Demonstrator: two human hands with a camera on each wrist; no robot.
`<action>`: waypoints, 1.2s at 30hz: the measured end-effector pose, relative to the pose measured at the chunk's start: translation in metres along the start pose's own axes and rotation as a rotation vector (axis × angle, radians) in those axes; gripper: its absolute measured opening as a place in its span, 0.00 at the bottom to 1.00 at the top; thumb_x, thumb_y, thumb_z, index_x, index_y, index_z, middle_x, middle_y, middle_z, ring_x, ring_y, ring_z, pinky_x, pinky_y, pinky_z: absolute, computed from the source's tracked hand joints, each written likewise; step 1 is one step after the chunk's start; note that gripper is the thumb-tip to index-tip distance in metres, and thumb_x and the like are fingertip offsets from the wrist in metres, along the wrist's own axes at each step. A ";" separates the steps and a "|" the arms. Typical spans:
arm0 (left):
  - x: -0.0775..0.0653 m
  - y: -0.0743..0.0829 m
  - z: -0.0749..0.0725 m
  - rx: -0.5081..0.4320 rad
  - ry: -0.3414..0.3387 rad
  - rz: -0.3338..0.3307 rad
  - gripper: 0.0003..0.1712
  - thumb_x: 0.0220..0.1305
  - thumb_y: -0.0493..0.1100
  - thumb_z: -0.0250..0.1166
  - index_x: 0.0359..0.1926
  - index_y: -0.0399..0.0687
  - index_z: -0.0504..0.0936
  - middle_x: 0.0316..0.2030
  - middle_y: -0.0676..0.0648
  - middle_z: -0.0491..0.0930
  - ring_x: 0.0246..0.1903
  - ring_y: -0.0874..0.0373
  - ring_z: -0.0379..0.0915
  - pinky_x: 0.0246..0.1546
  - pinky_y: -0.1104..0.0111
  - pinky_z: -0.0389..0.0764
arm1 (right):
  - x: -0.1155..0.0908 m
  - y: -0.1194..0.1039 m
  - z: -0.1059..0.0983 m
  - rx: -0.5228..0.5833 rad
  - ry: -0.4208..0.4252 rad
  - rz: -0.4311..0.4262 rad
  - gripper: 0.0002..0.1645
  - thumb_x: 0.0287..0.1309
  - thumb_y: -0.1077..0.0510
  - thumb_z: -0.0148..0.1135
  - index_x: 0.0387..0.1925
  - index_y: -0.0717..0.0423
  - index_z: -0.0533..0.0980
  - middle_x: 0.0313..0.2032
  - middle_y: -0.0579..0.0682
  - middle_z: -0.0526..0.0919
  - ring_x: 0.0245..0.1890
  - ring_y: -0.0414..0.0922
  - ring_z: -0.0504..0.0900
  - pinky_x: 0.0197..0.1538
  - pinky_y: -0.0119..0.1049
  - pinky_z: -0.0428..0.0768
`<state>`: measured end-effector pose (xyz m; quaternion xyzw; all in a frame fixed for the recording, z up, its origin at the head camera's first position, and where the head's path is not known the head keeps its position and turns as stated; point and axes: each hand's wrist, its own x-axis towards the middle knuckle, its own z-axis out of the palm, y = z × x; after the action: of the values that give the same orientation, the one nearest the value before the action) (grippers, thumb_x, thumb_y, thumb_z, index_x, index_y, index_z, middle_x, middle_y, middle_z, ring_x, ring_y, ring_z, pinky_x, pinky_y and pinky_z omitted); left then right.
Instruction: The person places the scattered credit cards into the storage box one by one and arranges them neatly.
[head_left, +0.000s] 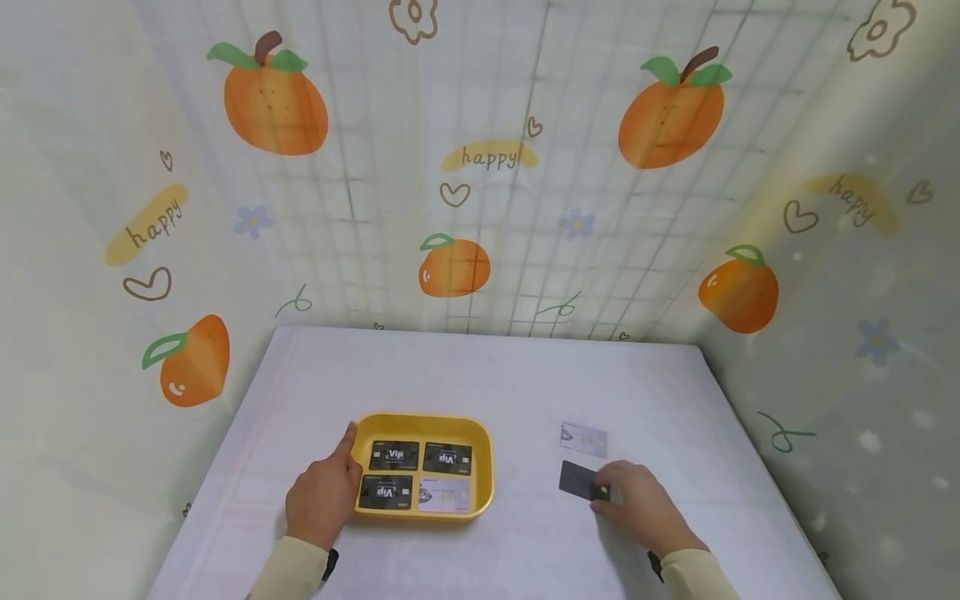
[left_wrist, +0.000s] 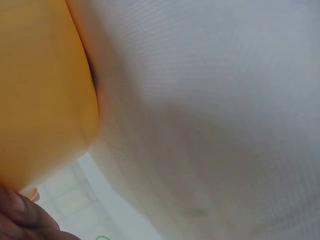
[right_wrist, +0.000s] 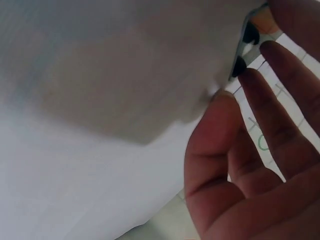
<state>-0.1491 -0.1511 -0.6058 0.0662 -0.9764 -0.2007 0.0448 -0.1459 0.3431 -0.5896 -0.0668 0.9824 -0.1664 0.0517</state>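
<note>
A shallow yellow tray (head_left: 483,467) lies on the table with three black "Vip" cards (head_left: 386,492) and one pale silver card (head_left: 444,495) laid flat in it. My left hand (head_left: 322,496) holds the tray's left side, its index finger stretched along the outer wall; the left wrist view shows fingertips (left_wrist: 22,212) against the yellow side. To the right of the tray, my right hand (head_left: 637,500) pinches the right end of a dark card (head_left: 576,479) between thumb and fingers. Seen from the right wrist, that card (right_wrist: 242,45) is nearly edge-on.
Another pale silver card (head_left: 583,439) lies flat on the white table (head_left: 525,558), just beyond the dark one. Curtains printed with oranges (head_left: 454,268) enclose the table at the back and on both sides.
</note>
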 end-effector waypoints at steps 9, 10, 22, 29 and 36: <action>-0.001 0.000 0.000 -0.003 -0.008 -0.011 0.36 0.78 0.49 0.58 0.83 0.64 0.61 0.12 0.51 0.64 0.12 0.55 0.59 0.14 0.64 0.61 | 0.003 0.002 0.002 -0.008 -0.013 0.033 0.32 0.50 0.51 0.85 0.55 0.56 0.83 0.49 0.50 0.86 0.54 0.55 0.81 0.61 0.61 0.75; -0.001 0.000 0.000 -0.001 -0.011 -0.012 0.37 0.78 0.49 0.58 0.83 0.64 0.61 0.13 0.51 0.64 0.12 0.55 0.60 0.14 0.64 0.61 | 0.003 0.003 0.003 -0.007 -0.012 0.043 0.36 0.50 0.50 0.85 0.59 0.57 0.81 0.48 0.50 0.86 0.55 0.54 0.81 0.62 0.61 0.75; -0.001 0.000 -0.003 -0.011 -0.014 -0.009 0.36 0.78 0.49 0.57 0.83 0.64 0.62 0.12 0.51 0.64 0.12 0.55 0.59 0.14 0.64 0.61 | 0.000 -0.002 0.003 0.041 0.032 0.040 0.52 0.45 0.43 0.85 0.66 0.62 0.72 0.44 0.51 0.86 0.49 0.52 0.83 0.57 0.59 0.79; 0.000 -0.002 -0.004 -0.024 -0.023 -0.015 0.37 0.78 0.48 0.57 0.83 0.64 0.61 0.13 0.51 0.64 0.12 0.54 0.59 0.14 0.64 0.60 | 0.010 -0.017 -0.006 0.042 0.133 -0.072 0.42 0.43 0.49 0.85 0.58 0.62 0.79 0.41 0.49 0.85 0.42 0.47 0.83 0.48 0.51 0.82; 0.003 -0.002 -0.005 -0.028 -0.014 -0.009 0.36 0.78 0.48 0.58 0.83 0.64 0.61 0.12 0.52 0.64 0.12 0.55 0.59 0.14 0.64 0.60 | 0.028 -0.052 -0.020 0.068 0.217 -0.194 0.34 0.43 0.50 0.84 0.53 0.57 0.83 0.43 0.46 0.83 0.40 0.44 0.83 0.44 0.45 0.82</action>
<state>-0.1510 -0.1554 -0.6024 0.0686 -0.9734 -0.2151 0.0380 -0.1703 0.2964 -0.5555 -0.1413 0.9649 -0.2102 -0.0691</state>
